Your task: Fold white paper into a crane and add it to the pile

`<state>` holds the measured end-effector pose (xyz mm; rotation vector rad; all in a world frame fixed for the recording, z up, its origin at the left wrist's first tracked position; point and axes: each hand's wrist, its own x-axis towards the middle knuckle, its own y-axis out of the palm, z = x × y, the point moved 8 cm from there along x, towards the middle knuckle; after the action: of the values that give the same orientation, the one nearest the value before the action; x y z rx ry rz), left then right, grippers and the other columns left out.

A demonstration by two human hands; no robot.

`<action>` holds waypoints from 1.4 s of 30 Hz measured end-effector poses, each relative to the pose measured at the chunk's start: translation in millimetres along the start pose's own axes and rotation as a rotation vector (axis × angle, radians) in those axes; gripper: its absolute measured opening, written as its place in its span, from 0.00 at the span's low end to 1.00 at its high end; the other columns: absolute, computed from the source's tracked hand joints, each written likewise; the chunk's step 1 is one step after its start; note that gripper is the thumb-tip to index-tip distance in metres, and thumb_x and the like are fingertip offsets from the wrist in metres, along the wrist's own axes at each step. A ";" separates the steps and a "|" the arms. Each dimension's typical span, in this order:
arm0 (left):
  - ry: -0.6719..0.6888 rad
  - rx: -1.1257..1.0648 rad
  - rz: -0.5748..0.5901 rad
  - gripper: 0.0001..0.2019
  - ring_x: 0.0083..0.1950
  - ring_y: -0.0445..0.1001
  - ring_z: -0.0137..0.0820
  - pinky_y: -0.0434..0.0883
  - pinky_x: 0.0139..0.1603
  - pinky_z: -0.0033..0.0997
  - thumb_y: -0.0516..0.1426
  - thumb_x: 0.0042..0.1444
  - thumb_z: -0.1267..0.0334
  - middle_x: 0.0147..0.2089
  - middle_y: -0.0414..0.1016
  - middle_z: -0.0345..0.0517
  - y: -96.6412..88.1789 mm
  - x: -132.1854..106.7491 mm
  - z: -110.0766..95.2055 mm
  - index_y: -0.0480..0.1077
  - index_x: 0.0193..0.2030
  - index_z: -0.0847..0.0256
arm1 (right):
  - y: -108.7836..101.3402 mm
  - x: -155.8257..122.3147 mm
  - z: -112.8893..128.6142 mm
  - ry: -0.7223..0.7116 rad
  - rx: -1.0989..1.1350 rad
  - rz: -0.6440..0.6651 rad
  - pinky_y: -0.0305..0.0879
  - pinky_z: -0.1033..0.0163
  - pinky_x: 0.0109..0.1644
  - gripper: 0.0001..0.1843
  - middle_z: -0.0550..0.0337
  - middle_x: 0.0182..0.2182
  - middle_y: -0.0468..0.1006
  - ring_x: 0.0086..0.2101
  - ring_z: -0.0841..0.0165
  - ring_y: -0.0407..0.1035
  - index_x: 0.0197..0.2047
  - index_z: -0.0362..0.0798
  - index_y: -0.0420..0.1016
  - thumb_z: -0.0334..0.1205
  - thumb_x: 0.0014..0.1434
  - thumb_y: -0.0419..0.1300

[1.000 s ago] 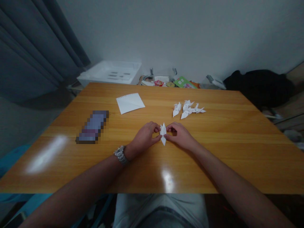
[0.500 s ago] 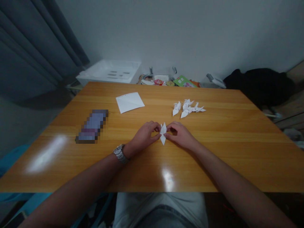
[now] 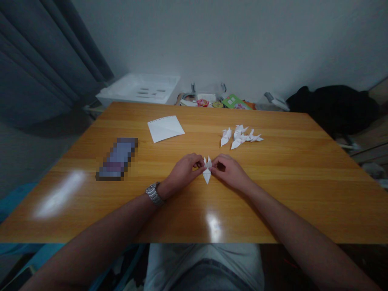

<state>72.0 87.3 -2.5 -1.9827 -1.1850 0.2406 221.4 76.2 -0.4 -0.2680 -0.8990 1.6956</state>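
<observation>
A small folded white paper figure (image 3: 207,174) is held between my two hands over the middle of the table. It has two thin points at the far end and a broader tip toward me. My left hand (image 3: 188,167) pinches its left side between thumb and fingers. On the right side, my right hand (image 3: 227,169) pinches it the same way. Several finished-looking origami paper cranes (image 3: 239,139) lie in a group beyond my right hand. Farther left rests a white sheet of paper (image 3: 166,129) with a perforated edge.
A phone-like dark object (image 3: 117,158), blurred out, lies on the left of the wooden table (image 3: 287,169). Behind the far edge are a white plastic tub (image 3: 121,95), a green booklet (image 3: 235,102) and a black cloth heap (image 3: 330,105).
The paper's two far points now stand apart, and its near part appears as one broad tip. Both hands stay pinched on its sides, almost in place.
</observation>
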 end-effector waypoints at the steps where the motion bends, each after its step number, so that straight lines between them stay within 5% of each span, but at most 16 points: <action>1: -0.004 0.001 0.000 0.05 0.41 0.73 0.33 0.69 0.44 0.34 0.59 0.64 0.61 0.39 0.75 0.43 -0.1 -0.1 0.2 0.71 0.38 0.59 | -0.2 -0.2 1.1 -0.016 -0.006 -0.001 0.62 0.61 0.41 0.04 0.60 0.33 0.76 0.36 0.64 0.69 0.34 0.49 0.75 0.34 0.60 0.65; 9: -0.030 0.027 -0.009 0.05 0.41 0.73 0.33 0.70 0.44 0.34 0.59 0.63 0.61 0.39 0.75 0.44 -0.1 -0.7 2.3 0.71 0.39 0.60 | 1.8 -2.7 -0.2 -0.055 0.013 0.028 0.65 0.57 0.45 0.05 0.58 0.36 0.78 0.40 0.62 0.71 0.38 0.50 0.77 0.37 0.59 0.69; 16: 0.101 0.047 0.066 0.06 0.47 0.74 0.34 0.71 0.50 0.35 0.60 0.65 0.60 0.45 0.75 0.45 -5.1 -6.6 -6.7 0.74 0.45 0.58 | 0.1 -3.8 5.7 -0.054 -0.001 0.044 0.65 0.58 0.44 0.04 0.58 0.35 0.78 0.38 0.63 0.71 0.35 0.50 0.77 0.37 0.61 0.67; 32: 0.227 0.542 0.162 0.12 0.42 0.71 0.37 0.67 0.42 0.35 0.53 0.70 0.58 0.45 0.75 0.49 1.2 -13.4 -27.6 0.77 0.46 0.59 | 7.1 -11.4 17.5 -0.311 -0.224 0.185 0.69 0.55 0.47 0.08 0.53 0.40 0.80 0.42 0.61 0.73 0.42 0.52 0.82 0.36 0.68 0.60; 42: 0.309 0.725 0.207 0.11 0.45 0.71 0.42 0.66 0.47 0.42 0.55 0.65 0.67 0.46 0.74 0.54 11.1 -27.6 -52.9 0.73 0.51 0.67 | -5.2 -19.8 26.9 -0.343 -0.318 0.260 0.65 0.43 0.62 0.18 0.53 0.61 0.74 0.59 0.54 0.68 0.52 0.58 0.83 0.30 0.63 0.62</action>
<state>91.9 33.9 18.5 -1.4240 -0.5731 0.3884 215.7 47.3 16.2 -0.3224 -1.4454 1.8662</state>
